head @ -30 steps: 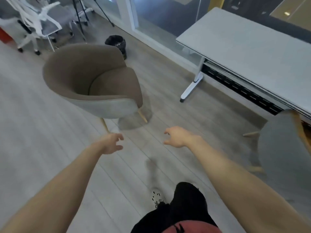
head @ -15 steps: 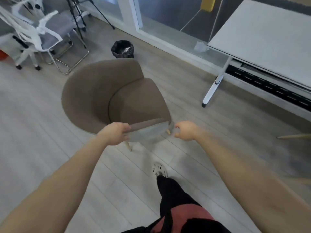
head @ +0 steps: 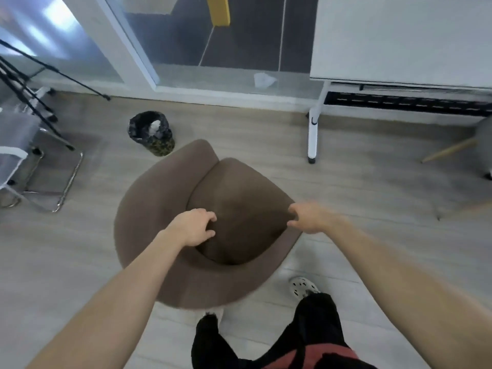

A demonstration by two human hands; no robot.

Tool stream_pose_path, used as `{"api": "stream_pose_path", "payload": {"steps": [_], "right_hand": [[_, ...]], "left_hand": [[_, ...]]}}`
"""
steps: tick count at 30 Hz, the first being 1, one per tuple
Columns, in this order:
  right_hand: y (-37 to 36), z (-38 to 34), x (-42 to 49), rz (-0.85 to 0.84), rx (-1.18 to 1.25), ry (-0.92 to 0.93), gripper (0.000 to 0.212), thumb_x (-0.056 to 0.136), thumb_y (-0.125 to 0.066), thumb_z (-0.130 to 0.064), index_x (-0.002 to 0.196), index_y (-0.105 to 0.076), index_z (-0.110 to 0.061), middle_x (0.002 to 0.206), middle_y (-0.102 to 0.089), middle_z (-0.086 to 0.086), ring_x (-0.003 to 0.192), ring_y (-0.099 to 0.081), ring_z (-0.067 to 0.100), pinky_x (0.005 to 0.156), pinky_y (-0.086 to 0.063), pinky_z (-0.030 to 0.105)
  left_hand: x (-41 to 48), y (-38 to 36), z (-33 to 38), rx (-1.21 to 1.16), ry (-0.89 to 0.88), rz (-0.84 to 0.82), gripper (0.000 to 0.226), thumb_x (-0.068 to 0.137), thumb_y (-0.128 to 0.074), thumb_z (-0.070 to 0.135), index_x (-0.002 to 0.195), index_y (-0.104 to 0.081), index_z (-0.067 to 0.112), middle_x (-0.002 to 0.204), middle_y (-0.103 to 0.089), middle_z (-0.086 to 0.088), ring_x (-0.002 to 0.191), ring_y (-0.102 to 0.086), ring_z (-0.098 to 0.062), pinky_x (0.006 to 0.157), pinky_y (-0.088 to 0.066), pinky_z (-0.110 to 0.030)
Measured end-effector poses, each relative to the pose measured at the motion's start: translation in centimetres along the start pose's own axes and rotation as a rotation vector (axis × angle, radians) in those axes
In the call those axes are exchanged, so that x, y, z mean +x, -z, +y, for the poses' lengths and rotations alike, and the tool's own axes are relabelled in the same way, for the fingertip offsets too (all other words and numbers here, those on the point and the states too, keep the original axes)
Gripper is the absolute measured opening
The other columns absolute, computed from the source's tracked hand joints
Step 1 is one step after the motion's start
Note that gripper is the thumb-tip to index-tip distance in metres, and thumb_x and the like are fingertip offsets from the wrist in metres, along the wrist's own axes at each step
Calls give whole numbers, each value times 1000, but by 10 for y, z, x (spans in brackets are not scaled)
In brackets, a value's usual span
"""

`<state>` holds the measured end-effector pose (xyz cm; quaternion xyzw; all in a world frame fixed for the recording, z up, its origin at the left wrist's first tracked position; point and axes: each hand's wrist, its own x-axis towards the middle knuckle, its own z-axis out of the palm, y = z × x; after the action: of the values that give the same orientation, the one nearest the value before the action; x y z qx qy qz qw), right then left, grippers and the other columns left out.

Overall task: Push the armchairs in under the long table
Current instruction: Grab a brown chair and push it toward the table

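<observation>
A brown armchair (head: 159, 235) stands on the wood floor right below me, its curved back toward me and its seat facing the long white table (head: 399, 35) at the upper right. My left hand (head: 194, 226) hovers over the inner edge of the backrest, its fingers half curled and thumb apart, with nothing in it. My right hand (head: 311, 218) curls its fingers and thumb round the tip of the chair's right arm. A second, grey armchair (head: 484, 139) with a wooden leg shows at the right edge, close to the table.
The table's white leg (head: 312, 134) stands on the floor ahead and to the right of the chair. A black bin (head: 151, 133) sits just beyond the chair's left side. A white office chair (head: 16, 145) and a tripod (head: 32, 107) stand at the left. A glass wall runs behind.
I have stepped up over the brown armchair. My left hand left the back rim and moved forward over the seat. My right hand went to the chair's right arm.
</observation>
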<state>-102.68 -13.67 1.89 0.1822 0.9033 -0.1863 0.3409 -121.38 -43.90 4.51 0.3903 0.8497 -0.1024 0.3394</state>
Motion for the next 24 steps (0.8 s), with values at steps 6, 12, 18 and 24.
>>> {"api": "stream_pose_path", "payload": {"steps": [6, 12, 18, 24], "right_hand": [[-50, -99, -53, 8, 149, -214, 53, 104, -62, -48, 144, -61, -13, 144, -66, 13, 131, -61, 37, 107, -51, 45], [-102, -195, -86, 98, 342, -325, 56, 105, -63, -49, 150, -58, -15, 148, -63, 10, 136, -59, 33, 112, -50, 47], [-146, -277, -89, 235, 438, -377, 55, 106, -60, -50, 149, -60, -17, 142, -64, 8, 132, -61, 31, 110, -50, 44], [-186, -358, -88, 407, 451, -373, 83, 90, -51, -85, 143, -63, -22, 133, -66, 2, 127, -63, 29, 114, -45, 51]], "left_hand": [[2, 9, -68, 171, -251, -62, 50, 102, -65, 48, 148, -58, 32, 140, -62, 4, 128, -63, -23, 106, -54, -45], [-8, 8, -124, 273, -392, -25, 45, 103, -61, 54, 143, -61, 32, 133, -64, 4, 122, -64, -25, 102, -55, -45], [-23, 5, -171, 291, -459, 68, 51, 106, -44, 68, 130, -69, 30, 118, -68, 0, 116, -66, -27, 95, -55, -46], [-43, -1, -229, 429, -570, 145, 91, 90, -19, 97, 131, -71, 35, 126, -73, -1, 125, -63, -26, 107, -48, -48]]}}
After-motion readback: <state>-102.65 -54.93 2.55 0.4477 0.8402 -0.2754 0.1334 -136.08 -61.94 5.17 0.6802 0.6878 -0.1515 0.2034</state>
